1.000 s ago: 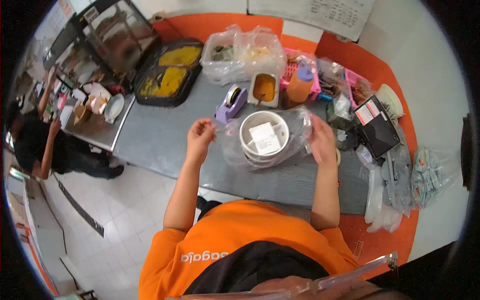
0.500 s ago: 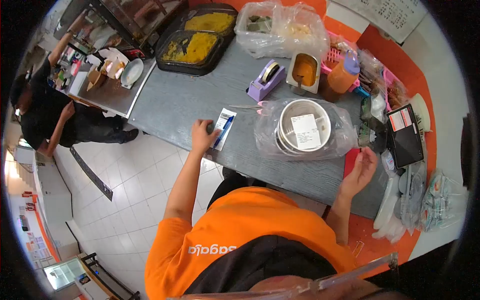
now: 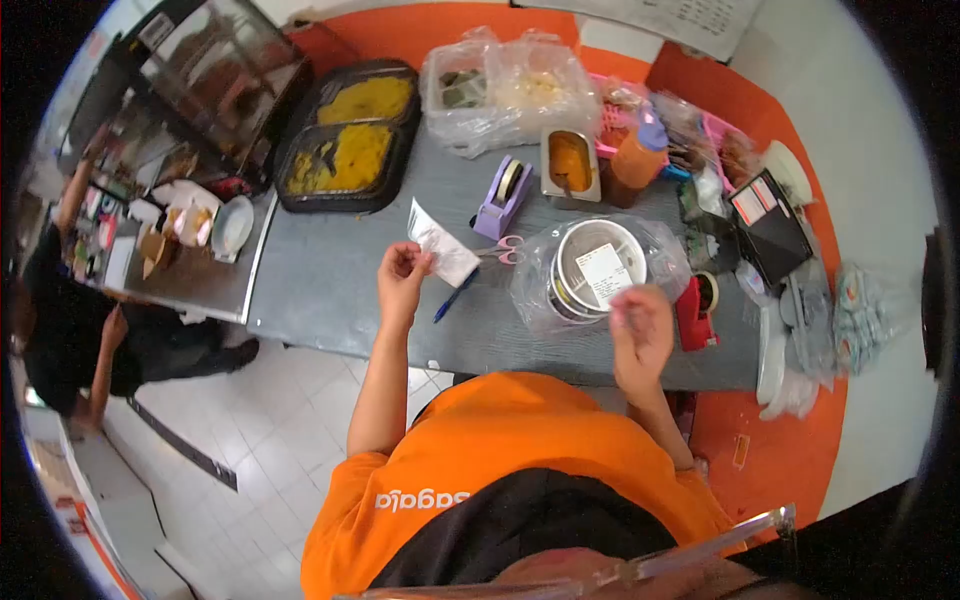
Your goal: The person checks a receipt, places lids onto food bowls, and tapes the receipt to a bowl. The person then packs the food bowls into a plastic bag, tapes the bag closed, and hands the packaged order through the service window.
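Slip [image 3: 447,252] lifted, edge pinched by left fingers [image 3: 408,258] (pen [image 3: 453,299] nearby), right fingers [image 3: 648,301], grip unclear

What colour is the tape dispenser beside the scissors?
Purple; the head view shows the tape dispenser best.

Yellow food [image 3: 362,150] in black trays [image 3: 330,204]
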A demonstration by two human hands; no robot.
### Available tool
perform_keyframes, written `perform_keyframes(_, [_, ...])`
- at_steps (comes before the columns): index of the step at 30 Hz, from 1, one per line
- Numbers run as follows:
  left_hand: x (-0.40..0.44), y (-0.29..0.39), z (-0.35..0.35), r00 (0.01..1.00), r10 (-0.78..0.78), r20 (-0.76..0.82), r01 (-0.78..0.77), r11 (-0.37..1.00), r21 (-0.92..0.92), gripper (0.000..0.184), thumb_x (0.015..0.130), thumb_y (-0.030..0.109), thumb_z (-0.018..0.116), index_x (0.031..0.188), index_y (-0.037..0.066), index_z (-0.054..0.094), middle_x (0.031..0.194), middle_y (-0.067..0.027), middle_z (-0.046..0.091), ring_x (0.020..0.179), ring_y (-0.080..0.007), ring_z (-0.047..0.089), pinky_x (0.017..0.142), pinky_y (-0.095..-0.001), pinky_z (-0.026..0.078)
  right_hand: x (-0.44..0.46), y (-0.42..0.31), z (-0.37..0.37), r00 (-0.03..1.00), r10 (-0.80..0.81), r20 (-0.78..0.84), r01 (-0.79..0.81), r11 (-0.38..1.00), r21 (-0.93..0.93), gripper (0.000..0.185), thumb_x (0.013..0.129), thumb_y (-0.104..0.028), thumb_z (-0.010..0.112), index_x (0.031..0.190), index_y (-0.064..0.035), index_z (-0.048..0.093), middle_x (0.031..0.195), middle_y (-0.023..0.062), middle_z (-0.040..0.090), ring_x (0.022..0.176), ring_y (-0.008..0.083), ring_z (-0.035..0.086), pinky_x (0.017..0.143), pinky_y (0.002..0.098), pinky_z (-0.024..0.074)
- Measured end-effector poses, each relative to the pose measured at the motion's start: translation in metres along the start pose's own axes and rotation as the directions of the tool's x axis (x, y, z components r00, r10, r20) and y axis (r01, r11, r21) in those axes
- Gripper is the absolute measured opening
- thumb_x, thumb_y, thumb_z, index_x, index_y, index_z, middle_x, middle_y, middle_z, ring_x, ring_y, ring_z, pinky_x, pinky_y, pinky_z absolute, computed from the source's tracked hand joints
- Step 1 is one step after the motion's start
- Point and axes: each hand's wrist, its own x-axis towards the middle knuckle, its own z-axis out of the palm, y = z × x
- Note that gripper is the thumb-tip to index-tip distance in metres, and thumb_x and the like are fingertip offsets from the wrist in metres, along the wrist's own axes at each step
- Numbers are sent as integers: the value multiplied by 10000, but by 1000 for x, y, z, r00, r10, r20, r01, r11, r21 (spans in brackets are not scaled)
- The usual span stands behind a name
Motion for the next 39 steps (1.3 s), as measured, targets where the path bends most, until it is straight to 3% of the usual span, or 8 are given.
perform_keyframes(4, [-2, 87, 48, 907, 70, 416, 85, 935, -344, 270, 732, -28, 617, 953, 32, 475, 821, -12, 509, 716, -93, 502, 632, -217, 424, 29, -1, 25, 977, 170, 132, -187, 974, 125, 496, 746, 26, 576, 1178, -10, 336, 981, 107, 527, 877, 151, 522, 770, 275, 425])
perform_keyframes(8, [-3, 103, 98, 748, 148, 647, 84, 946, -314, 295, 703, -53, 637, 936, 27, 475, 804, -5, 497, 728, -78, 510, 642, -199, 439, 44, 16, 19, 947, 300, 112, -320, 888, 329, 588, 738, 62, 568, 1231, -43, 266, 964, 113, 536, 834, 125, 545, 693, 236, 447])
perform_keyframes(13, [-2, 85, 140, 630, 121, 767, 65, 976, -207, 323, 682, -1, 674, 937, 29, 477, 819, -27, 496, 732, -105, 514, 635, -229, 440, 33, 52, -3, 937, 331, -108, -307, 932, 193, 597, 726, 67, 567, 1232, -68, 280, 886, 108, 560, 733, 130, 578, 624, 235, 460])
perform_keyframes(15, [-7, 88, 145, 635, 508, 582, -653, 755, 54, 363, 641, 17, 690, 941, 43, 488, 862, -64, 498, 841, -181, 527, 672, -281, 437, 27, 57, -9, 909, 392, -141, -415, 883, -219, 569, 705, 56, 577, 1205, -58, 329, 882, 123, 562, 728, 159, 592, 620, 254, 467])
perform_keyframes(20, [-7, 74, 155, 282, 507, 815, -867, 498, -10, 295, 688, 210, 655, 928, 54, 579, 1091, -109, 514, 961, -293, 492, 804, -389, 400, 23, 56, -5, 969, 171, -180, -242, 807, -538, 481, 679, 15, 586, 1127, -45, 422, 1019, 146, 480, 843, 245, 542, 710, 327, 453])
perform_keyframes(25, [-5, 84, 156, 234, 441, 867, -858, 513, -30, 315, 696, 191, 637, 967, 47, 566, 1098, -102, 511, 986, -296, 477, 841, -391, 378, 9, 21, -18, 966, 228, -121, -226, 521, -823, 449, 697, -57, 588, 1121, -43, 439, 1110, 177, 431, 1036, 360, 412, 892, 407, 345])
perform_keyframes(34, [-25, 120, 182, 195, 187, 963, -909, 403, 106, 502, 555, 221, 613, 1038, 115, 526, 1215, -58, 438, 1026, -317, 400, 889, -411, 302, 29, -18, -101, 989, 66, 132, 5, 880, -475, 357, 769, -84, 570, 1110, -38, 477, 1080, 137, 490, 976, 258, 497, 817, 323, 418])
perform_keyframes(39, [-33, 116, 210, 308, 171, 936, -877, 432, 209, 486, 525, 193, 578, 983, 51, 501, 1121, -122, 452, 1011, -344, 398, 901, -431, 296, 41, 59, -207, 968, 250, 11, -240, 941, -238, 200, 756, -138, 587, 927, -35, 583, 904, 110, 558, 752, 211, 569, 616, 293, 447])
